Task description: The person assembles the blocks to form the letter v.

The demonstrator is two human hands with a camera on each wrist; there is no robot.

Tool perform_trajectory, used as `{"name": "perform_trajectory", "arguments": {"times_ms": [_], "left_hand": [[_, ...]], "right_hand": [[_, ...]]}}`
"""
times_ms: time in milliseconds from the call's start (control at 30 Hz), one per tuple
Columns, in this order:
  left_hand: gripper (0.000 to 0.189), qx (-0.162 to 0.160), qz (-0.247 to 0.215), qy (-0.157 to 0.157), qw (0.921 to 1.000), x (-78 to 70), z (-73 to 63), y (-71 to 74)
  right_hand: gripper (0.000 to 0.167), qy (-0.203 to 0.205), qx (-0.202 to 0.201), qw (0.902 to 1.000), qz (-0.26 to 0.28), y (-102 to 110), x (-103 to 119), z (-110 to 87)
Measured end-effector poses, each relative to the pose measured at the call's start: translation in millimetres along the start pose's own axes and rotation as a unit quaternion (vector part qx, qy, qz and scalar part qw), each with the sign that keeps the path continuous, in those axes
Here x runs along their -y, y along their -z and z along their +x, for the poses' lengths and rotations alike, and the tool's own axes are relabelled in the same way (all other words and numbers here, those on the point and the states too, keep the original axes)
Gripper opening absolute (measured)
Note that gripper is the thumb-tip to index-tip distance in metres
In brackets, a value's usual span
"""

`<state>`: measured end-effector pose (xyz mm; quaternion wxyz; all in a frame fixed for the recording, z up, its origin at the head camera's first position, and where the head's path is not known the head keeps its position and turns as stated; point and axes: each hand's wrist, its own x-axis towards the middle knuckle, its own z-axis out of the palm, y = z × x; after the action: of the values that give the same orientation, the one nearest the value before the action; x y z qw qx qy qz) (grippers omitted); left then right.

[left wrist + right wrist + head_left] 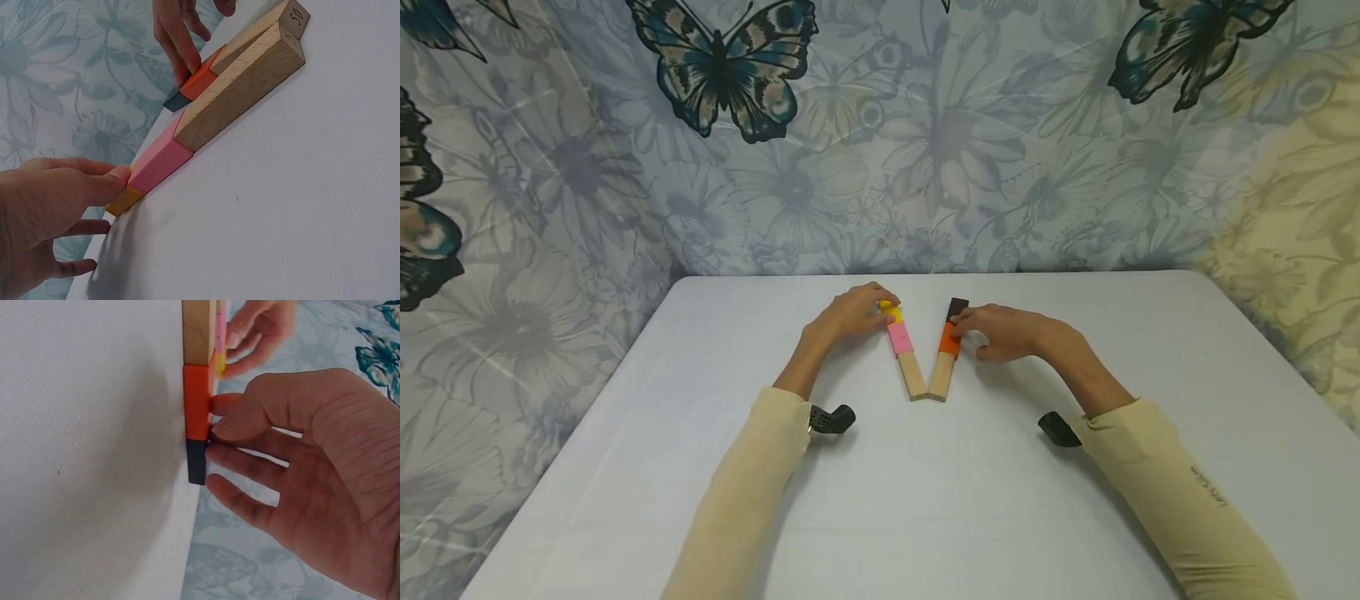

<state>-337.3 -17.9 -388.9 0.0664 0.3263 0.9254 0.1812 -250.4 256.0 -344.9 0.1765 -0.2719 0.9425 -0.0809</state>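
Two lines of blocks lie on the white table in a V, near ends meeting. The left line has a yellow block (pixel 892 312), a pink block (pixel 899 337) and a wooden block (pixel 912 375). On the right are a black block (pixel 196 461), an orange block (pixel 196 400) and another wooden block (pixel 942 377). My left hand (pixel 852 312) pinches the yellow block, thumb near its joint with the pink one. My right hand (pixel 1011 332) touches the black and orange blocks with its fingertips, thumb apart from them in the head view.
The white table (pixel 925 500) reaches back to a wall covering (pixel 955 183) printed with flowers and butterflies. Dark wrist devices stick out at the left cuff (pixel 786 417) and right cuff (pixel 1112 417). A number is printed on each wooden block's end.
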Motion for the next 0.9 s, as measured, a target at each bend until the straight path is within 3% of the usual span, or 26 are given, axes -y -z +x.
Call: {"name": "perform_trajectory", "arguments": {"times_ms": [567, 900], "left_hand": [[0.047, 0.008, -0.016, 0.02, 0.9996, -7.9, -0.2, -1.5], [0.044, 0.008, -0.006, 0.035, 0.9993, -11.3, 3.7, -1.2]], "right_hand": [[0.046, 0.037, -0.026, 0.999, -0.005, -3.1, -16.9, -2.0], [0.042, 0.051, -0.071, 0.9959, 0.022, -2.5, -23.7, -1.5]]}}
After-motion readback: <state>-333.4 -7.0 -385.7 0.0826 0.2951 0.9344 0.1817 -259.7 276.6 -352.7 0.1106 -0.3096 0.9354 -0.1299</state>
